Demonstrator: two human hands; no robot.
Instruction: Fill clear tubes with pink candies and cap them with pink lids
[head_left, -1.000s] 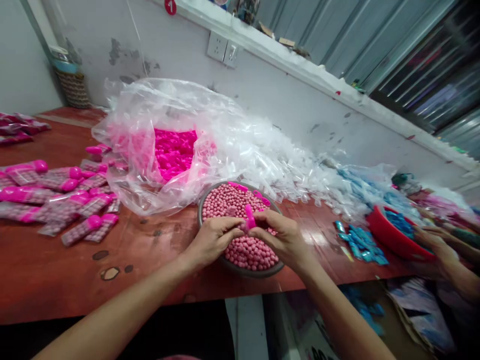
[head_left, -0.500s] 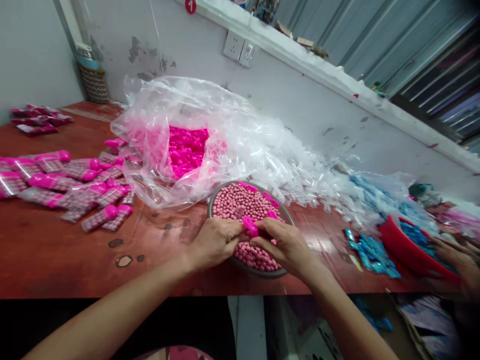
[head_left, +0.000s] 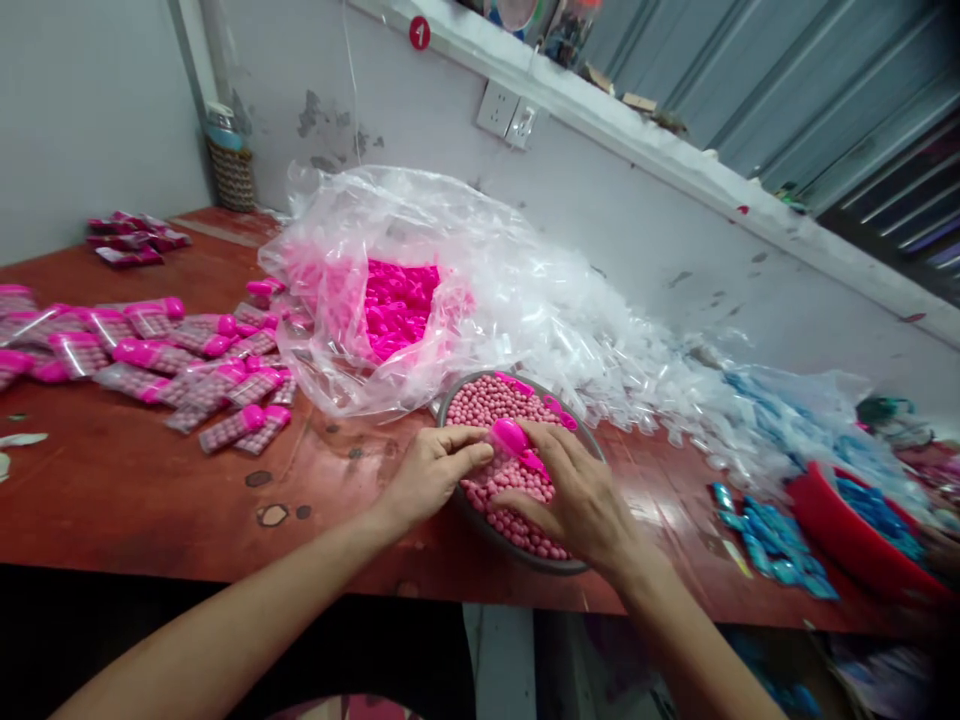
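Note:
Over a grey bowl (head_left: 465,510) of pink beads (head_left: 495,400), my left hand (head_left: 427,480) pinches a small clear tube with a bright pink cap (head_left: 510,437). The tube's body is mostly hidden by the fingers. My right hand (head_left: 585,495) is beside it, index fingertip against the cap and thumb spread away below. Several loose pink caps (head_left: 559,410) lie on the beads along the bowl's far side.
Filled pink-capped tubes (head_left: 202,390) are heaped at left. Behind stands a plastic bag (head_left: 337,385) of pink caps (head_left: 401,305); clear empty tubes (head_left: 600,350) spread rightward. Blue packets (head_left: 780,540) and a red basin (head_left: 825,510) are at right, with another person's hand (head_left: 941,550).
My right thumb has moved away from the fingers, opening the pinch on the cap. The cap now points up and right. The whole view has shifted slightly, moving things rightward.

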